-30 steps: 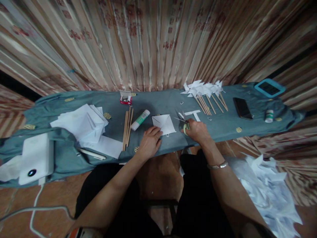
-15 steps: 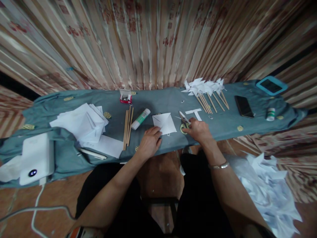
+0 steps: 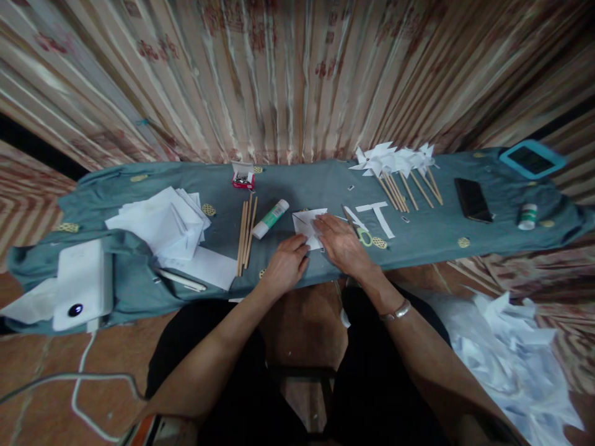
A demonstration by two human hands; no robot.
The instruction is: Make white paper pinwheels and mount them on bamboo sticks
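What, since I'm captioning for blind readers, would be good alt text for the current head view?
A person's left hand and right hand touch a square sheet of white paper on a grey-green cloth, green-handled scissors lying to the right. A glue stick and loose wooden sticks lie left; white paper pinwheels lie farther right.

There are two hands, one paper square, one pair of scissors, two green-and-white tubes, one white pen, one dark phone, one blue-framed tablet and one red box.

White paper, green scissors handles, grey-green cloth (yellow motifs).
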